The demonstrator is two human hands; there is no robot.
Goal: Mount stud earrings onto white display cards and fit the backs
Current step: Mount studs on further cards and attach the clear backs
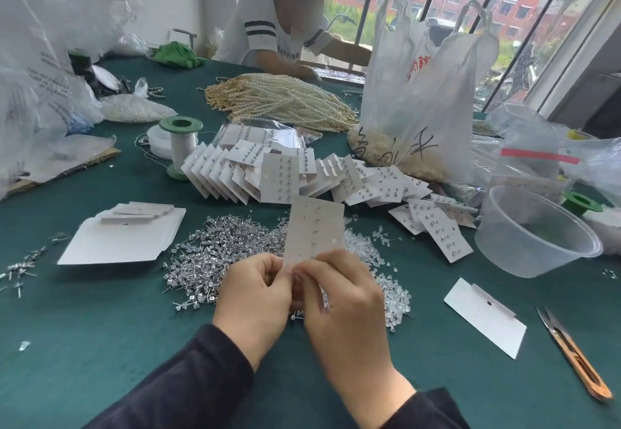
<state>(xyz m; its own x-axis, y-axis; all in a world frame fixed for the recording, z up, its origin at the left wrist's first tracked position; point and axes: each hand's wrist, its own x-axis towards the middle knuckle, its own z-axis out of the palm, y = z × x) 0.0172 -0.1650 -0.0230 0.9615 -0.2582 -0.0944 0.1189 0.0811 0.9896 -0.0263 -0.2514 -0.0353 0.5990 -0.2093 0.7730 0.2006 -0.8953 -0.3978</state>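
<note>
Display card (pixel 314 227) in grip of left hand (pixel 255 290) and right hand (pixel 339 297); golden bits (pixel 386 151) in plastic bag (pixel 420 92).

both hands, left hand (pixel 255 289) and right hand (pixel 339 297), pinch the lower edge of a white display card (pixel 316 230), held upright over a heap of stud earrings (pixel 215 253) mid-table (pixel 100 321). clear backs (pixel 389 287) lie just beside the heap toward the right edge. finished cards (pixel 302 173) fan out behind, blank cards (pixel 124 233) sit toward the left edge, and a plastic tub (pixel 534 230) and snips (pixel 571 351) lie near the right edge.
</note>
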